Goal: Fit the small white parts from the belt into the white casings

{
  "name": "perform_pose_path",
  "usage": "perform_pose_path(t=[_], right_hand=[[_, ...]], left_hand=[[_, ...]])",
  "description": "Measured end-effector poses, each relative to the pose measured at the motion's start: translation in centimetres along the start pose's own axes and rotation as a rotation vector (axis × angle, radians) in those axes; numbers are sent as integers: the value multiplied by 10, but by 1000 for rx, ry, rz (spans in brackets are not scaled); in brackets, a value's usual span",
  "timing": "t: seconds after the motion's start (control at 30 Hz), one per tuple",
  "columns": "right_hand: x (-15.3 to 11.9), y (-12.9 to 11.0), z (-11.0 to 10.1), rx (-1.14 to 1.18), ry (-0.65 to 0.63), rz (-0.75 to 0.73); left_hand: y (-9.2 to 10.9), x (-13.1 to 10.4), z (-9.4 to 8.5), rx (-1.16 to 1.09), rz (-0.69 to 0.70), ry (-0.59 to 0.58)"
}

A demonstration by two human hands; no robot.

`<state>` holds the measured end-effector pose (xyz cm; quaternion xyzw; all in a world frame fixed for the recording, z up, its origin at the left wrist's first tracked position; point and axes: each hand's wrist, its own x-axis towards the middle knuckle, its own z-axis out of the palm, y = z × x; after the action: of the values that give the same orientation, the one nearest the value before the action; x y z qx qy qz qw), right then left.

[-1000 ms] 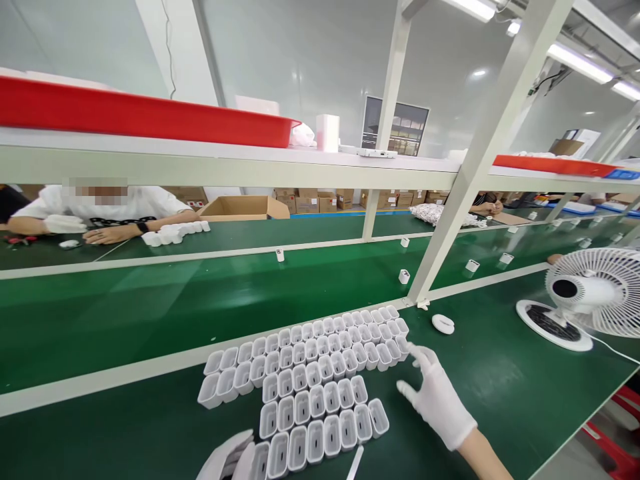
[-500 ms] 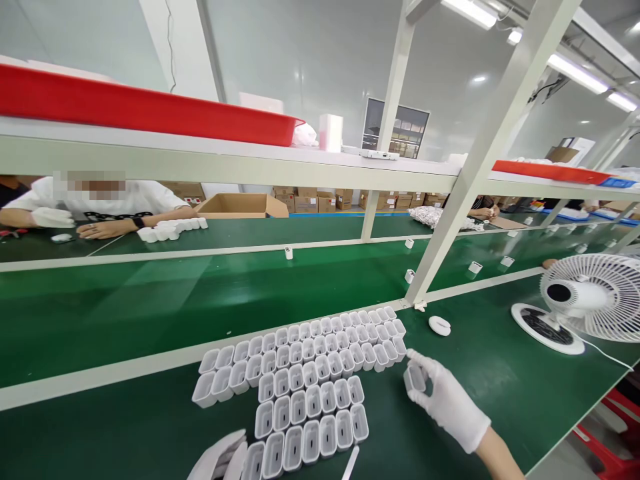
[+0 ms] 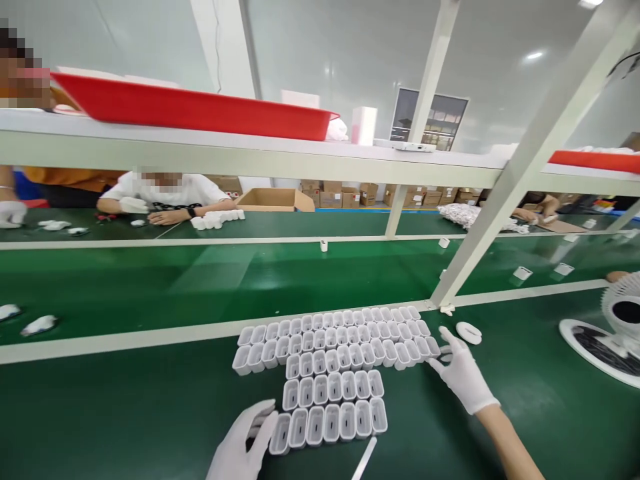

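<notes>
Small white open-topped plastic cases (image 3: 331,423) stand in several rows on the green tabletop, most showing a dark slot in the bottom. My left hand (image 3: 245,437), in a white glove, is at the left end of the nearest row, its curved fingers against the end case (image 3: 281,433). At the right end of a middle row is my gloved right hand (image 3: 460,373), thumb and fingers apart beside the last case (image 3: 433,347). Its fingertips touch or nearly touch that case. A thin white strip (image 3: 365,459) lies near the front row.
A white oval object (image 3: 469,333) and a white fan (image 3: 623,327) are on the right. Behind the rows runs a green conveyor (image 3: 280,280) carrying scattered white parts. A shelf with a red tray (image 3: 210,110) and a slanted post (image 3: 500,187) stand above. Co-workers sit opposite.
My right hand has brought the case it held to the end of a row, and its fingers have parted. More of my left hand shows. The view has swung left.
</notes>
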<state>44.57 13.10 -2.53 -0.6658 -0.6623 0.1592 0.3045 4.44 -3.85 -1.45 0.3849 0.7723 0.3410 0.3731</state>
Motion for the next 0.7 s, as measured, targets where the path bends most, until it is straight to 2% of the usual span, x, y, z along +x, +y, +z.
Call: perform_pose_path(t=[0.1, 0.13, 0.17, 0.3, 0.4, 0.5, 0.7], right_hand=[[-19, -9, -5, -44, 155, -10], [-28, -14, -3, -27, 152, -19], [-38, -22, 0, 13, 101, -26], [-75, -56, 26, 176, -283, -43], [-88, -76, 46, 153, -433, -73], [-90, -85, 54, 113, -469, -87], [-89, -83, 57, 102, -424, -96]], left_hand=[[-7, 0, 0, 6, 22, -30], [-9, 1, 0, 13, 32, -37], [-10, 2, 0, 20, 44, -36], [-8, 3, 2, 26, 84, -64], [-3, 3, 7, 6, 123, -115], [-1, 2, 9, -17, 142, -124], [8, -4, 8, -18, 141, -128]])
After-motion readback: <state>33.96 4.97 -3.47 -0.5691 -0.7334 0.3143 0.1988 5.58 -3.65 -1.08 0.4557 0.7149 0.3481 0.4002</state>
